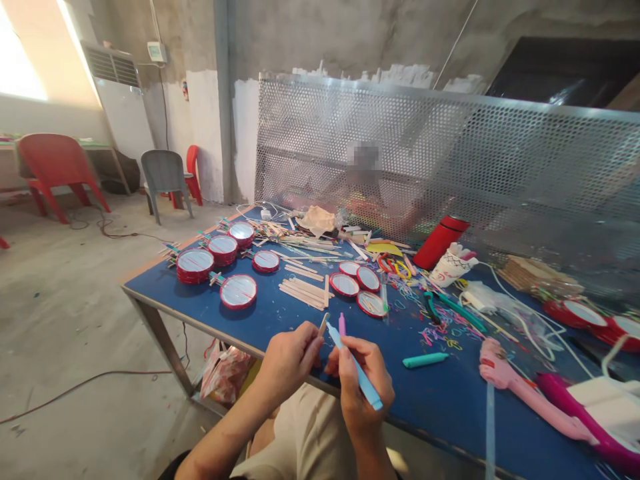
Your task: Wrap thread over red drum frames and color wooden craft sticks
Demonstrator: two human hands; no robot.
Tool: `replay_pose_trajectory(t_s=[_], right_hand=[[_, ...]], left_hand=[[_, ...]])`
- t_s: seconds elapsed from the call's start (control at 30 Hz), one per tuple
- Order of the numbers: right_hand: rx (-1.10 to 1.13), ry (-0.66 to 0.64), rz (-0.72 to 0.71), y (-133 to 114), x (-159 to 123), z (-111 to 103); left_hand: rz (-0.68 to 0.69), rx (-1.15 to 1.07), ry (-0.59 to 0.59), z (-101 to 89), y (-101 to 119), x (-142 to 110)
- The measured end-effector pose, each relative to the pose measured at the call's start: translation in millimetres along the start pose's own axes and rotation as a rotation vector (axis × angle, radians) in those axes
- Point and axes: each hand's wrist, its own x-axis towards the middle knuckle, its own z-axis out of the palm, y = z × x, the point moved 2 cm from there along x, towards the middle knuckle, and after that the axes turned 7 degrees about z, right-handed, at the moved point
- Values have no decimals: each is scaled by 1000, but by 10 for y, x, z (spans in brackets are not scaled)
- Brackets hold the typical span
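Near the table's front edge, my left hand [294,355] is closed around a wooden craft stick [323,325] that points up from the fingers. My right hand [367,381] grips a light blue marker [369,388], with its tip close to the top of the stick; whether they touch is hard to tell. Just beyond the right fingers shows a pink marker [343,325], its lower part hidden. A teal marker [425,360] lies to the right. Ahead are a row of loose craft sticks [304,293] and several red-rimmed round drum-like pieces [239,291].
A pink glue gun [530,393] lies at the right. Behind it are teal pliers [457,311], scattered colored rubber bands [435,333], a white cup [453,267] and a red bottle [441,241]. A perforated metal panel [310,133] borders the table's back.
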Motion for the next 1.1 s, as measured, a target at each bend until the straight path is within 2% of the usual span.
replay_pose_trajectory(t_s=[0.23,0.5,0.8,1.1], right_hand=[[64,88,61,-76,7,10],[20,8,8,-33,-8,2],[54,34,26,3,1,11],[16,-13,-2,21,-14,3]], left_hand=[[5,19,23,-8,13,-3],[5,25,12,9,-6,-9],[-1,26,15,1,19,-5],[4,-14,10,10,10,-16]])
